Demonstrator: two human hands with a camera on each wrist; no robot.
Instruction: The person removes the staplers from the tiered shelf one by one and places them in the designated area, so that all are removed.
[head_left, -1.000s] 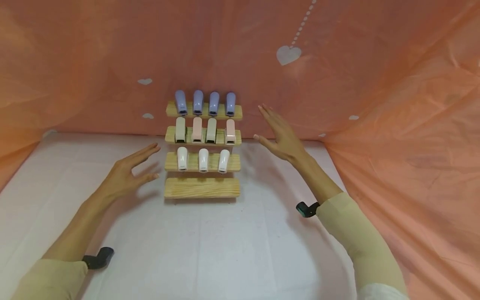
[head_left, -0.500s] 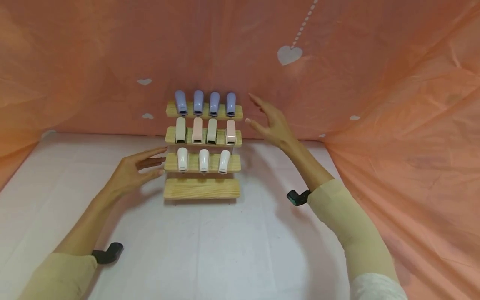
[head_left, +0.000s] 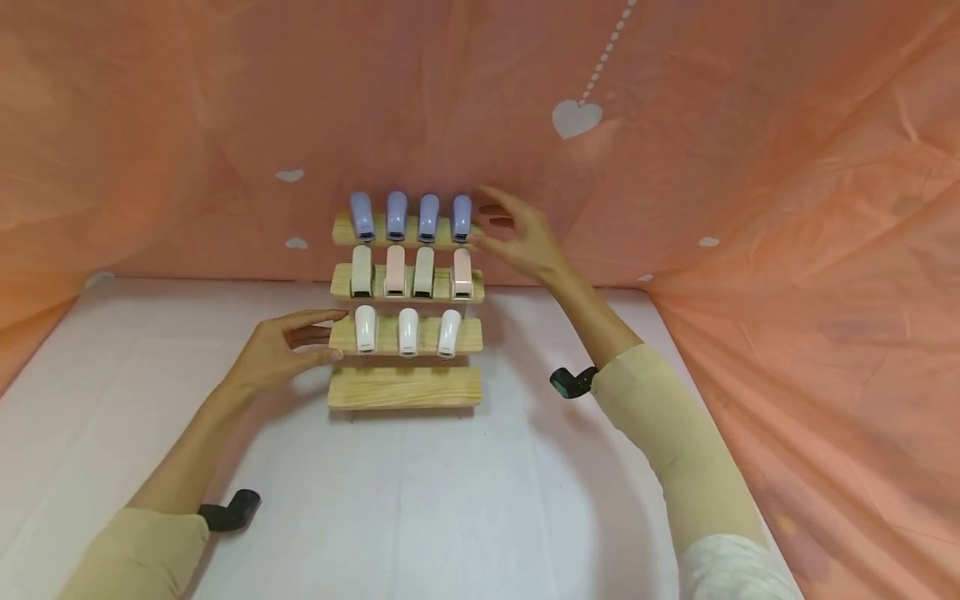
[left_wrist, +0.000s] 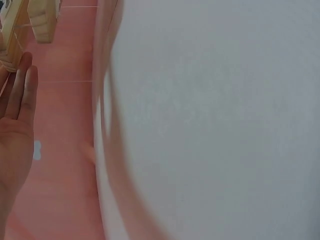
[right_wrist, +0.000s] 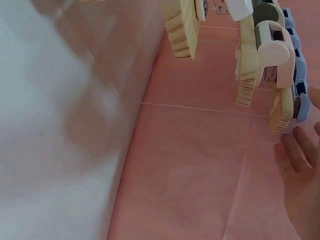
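A tiered wooden rack stands at the back, bearing small staplers on its upper shelves. Blue staplers line the top shelf; grey-green staplers and pink staplers share the one below. On the third shelf are white staplers. My left hand pinches that shelf's left end, thumb at the front edge and fingers behind. In the left wrist view those fingers lie along the board end. My right hand is around the top shelf's right end, thumb near the last blue stapler, fingers slightly bent.
A white cloth covers the table. Behind it hangs a pink curtain with heart prints, continuing down the right side. Black wrist cameras sit below each forearm.
My left hand has moved right until its thumb and fingers reach the third shelf's end. My right hand has moved left to the top shelf's end. The staplers stay in place.
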